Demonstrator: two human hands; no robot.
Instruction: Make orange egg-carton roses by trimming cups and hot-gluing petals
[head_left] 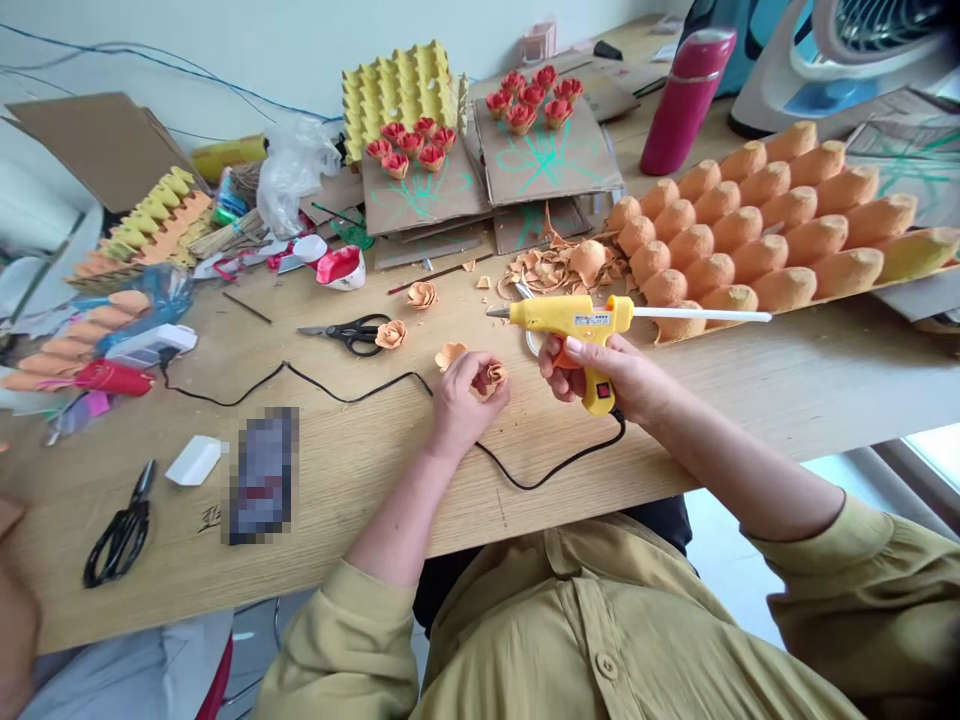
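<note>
My right hand [611, 375] is wrapped round the handle of a yellow glue gun [562, 314], its nozzle pointing left and a white glue stick [701, 314] jutting from its back. Between the fingers of my left hand [461, 405] is a small orange paper-pulp flower [496, 373]. Just beyond that hand lies an open orange petal cup [450, 356]. Two more orange flowers, one upper [422, 295] and one lower [391, 334], rest on the table near black-handled scissors [352, 332]. The glue gun's black cord [532, 486] trails leftward.
Orange egg trays [750, 225] and torn scraps [544, 272] lie to the right. Red painted flowers stand on cardboard [551, 170] at the back. A pink bottle [686, 105] and a fan [814, 70] stand far right. Black shears [120, 535] lie front left, by another person's arm.
</note>
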